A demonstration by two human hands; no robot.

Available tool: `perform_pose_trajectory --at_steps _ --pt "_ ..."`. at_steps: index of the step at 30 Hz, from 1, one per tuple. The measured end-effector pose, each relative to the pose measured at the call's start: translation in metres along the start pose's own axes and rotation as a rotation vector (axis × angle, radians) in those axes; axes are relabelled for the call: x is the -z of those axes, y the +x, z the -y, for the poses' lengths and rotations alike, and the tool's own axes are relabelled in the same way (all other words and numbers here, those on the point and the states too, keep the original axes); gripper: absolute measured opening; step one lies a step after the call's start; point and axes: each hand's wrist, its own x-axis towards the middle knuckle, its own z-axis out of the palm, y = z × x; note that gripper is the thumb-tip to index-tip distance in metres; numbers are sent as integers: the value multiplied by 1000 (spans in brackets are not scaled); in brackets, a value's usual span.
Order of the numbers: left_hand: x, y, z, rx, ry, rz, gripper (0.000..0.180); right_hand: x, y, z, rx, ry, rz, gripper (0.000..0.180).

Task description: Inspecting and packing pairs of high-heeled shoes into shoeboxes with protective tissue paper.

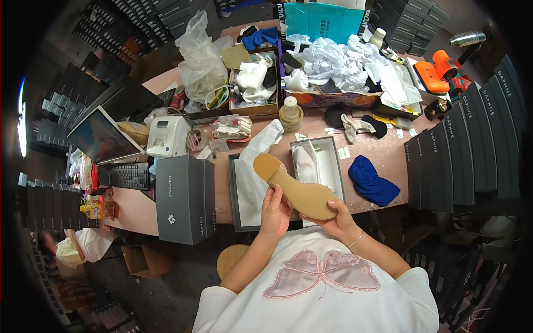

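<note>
A sandal (302,194) with a tan sole is held up between my two hands, its underside facing me and its heel end up to the left. My left hand (275,211) grips it near the arch, and my right hand (337,221) pinches the toe end. The upper is hidden behind the sole. Beneath it on the table stands an open shoebox (337,166) with white paper and what looks like another shoe inside. To its left lies the box lid or second tray (235,194), with crumpled white tissue paper (256,161) in it. A blue cloth (371,182) lies on the right.
Dark shoeboxes are stacked at the right (438,161); another closed shoebox (183,200) stands at the left. Behind are a bottle (291,115), a label printer (167,136), a monitor (105,136) and a carton of crumpled paper (333,66). Another person (83,247) is at far left.
</note>
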Motion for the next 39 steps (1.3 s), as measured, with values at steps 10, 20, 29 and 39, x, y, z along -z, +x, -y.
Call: perform_pose_trajectory --at_steps 10,20,29,39 --pt "28 13 0 162 -199 -142 42 6 11 -20 -313 -263 69 59" --pt "93 39 -60 152 25 -261 38 83 43 -19 415 -1369 -285 45" --pt "23 16 -49 203 41 -121 52 178 11 115 537 -2090 -787 54" --pt "-10 -4 6 226 -13 -118 43 212 -5 122 616 -1513 -806 35"
